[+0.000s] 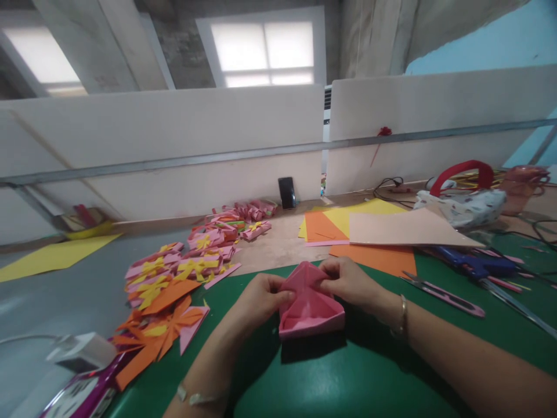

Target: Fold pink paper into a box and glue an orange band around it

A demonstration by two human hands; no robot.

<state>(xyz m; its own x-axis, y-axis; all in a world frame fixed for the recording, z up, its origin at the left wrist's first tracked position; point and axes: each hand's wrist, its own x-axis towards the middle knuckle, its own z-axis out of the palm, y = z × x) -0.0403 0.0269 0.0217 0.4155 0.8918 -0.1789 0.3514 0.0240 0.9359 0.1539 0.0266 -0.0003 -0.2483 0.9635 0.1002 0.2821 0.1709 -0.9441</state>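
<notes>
Between my two hands is a pink folded paper box, its near side standing up and its far part folded to a peak. My left hand pinches the box's left side, thumb on the inner face. On the right, my right hand grips the upper right edge with bent fingers. Some fingertips are hidden behind the paper. The box is held just over the green mat, and a dark shadow lies under its near edge.
Left of my hands lie orange paper flowers and pink folded pieces with yellow flowers. A craft knife, a blue glue gun and orange paper lie right. A phone leans on the partition. A white charger sits near left.
</notes>
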